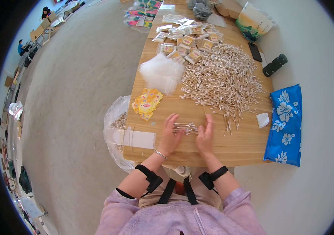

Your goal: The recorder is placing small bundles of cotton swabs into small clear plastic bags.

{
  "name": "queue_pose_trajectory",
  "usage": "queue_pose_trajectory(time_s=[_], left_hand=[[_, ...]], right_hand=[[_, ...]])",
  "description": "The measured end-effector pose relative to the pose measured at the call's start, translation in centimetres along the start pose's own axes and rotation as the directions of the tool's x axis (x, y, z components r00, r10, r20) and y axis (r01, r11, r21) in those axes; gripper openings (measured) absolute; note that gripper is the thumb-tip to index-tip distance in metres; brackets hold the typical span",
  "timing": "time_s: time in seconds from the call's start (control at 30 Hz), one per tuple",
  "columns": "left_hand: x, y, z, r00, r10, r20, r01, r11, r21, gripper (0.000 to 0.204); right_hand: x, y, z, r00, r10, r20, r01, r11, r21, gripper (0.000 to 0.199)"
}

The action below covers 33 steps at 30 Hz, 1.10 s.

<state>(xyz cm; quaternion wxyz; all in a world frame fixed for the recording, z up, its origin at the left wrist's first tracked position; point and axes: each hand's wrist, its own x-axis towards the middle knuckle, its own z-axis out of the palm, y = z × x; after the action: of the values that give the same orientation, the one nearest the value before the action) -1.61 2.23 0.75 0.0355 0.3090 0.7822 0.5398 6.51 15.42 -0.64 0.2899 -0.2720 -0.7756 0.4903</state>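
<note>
Cotton swab bundle (pixel 185 127) between left hand (pixel 169 136) and right hand (pixel 205 138)

I'm getting bright, even light over the wooden table (pixel 174 105), with shadows faint and soft; I cannot tell its source. Pale sheen washes the clear bags (pixel 161 72) by the table's left edge. My fisheye curves the table's sides, black rings the view, and background clutter (pixel 25 180) far left looks small and soft.
</note>
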Motion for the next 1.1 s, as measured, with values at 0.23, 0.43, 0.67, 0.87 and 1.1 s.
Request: queue_pose_trajectory(time_s=[0.23,0.43,0.67,0.87,1.1], left_hand=[[0.2,-1.1,-0.1,0.904,-0.414,-0.108,0.253,0.719,-0.647,0.034],[-0.1,-0.9,-0.9,0.905,-0.412,-0.104,0.227,0.674,-0.703,0.041],[-0.1,-1.1,-0.9,0.907,-0.412,-0.08,0.232,0.652,-0.722,0.043],[-0.2,-1.4,-1.1,0.92,-0.378,-0.102,0.208,0.692,-0.691,0.043],[-0.2,-1.4,-1.6,0.892,-0.436,-0.124,0.203,0.629,-0.75,0.04]], right_hand=[[-1.1,-2.7,2.9,0.992,-0.022,0.124,0.004,0.989,0.148,0.063],[-1.6,-4.1,2.3,0.793,-0.119,0.597,0.521,0.64,-0.564,0.076],[0.4,-4.2,3.9,0.799,-0.047,0.6,0.533,0.518,-0.669,0.088],[-0.2,-1.9,3.0,0.858,-0.188,0.478,0.463,0.685,-0.562,0.072],[5.1,-2.4,0.3,0.91,-0.153,0.385,0.303,0.88,-0.367,0.011]])
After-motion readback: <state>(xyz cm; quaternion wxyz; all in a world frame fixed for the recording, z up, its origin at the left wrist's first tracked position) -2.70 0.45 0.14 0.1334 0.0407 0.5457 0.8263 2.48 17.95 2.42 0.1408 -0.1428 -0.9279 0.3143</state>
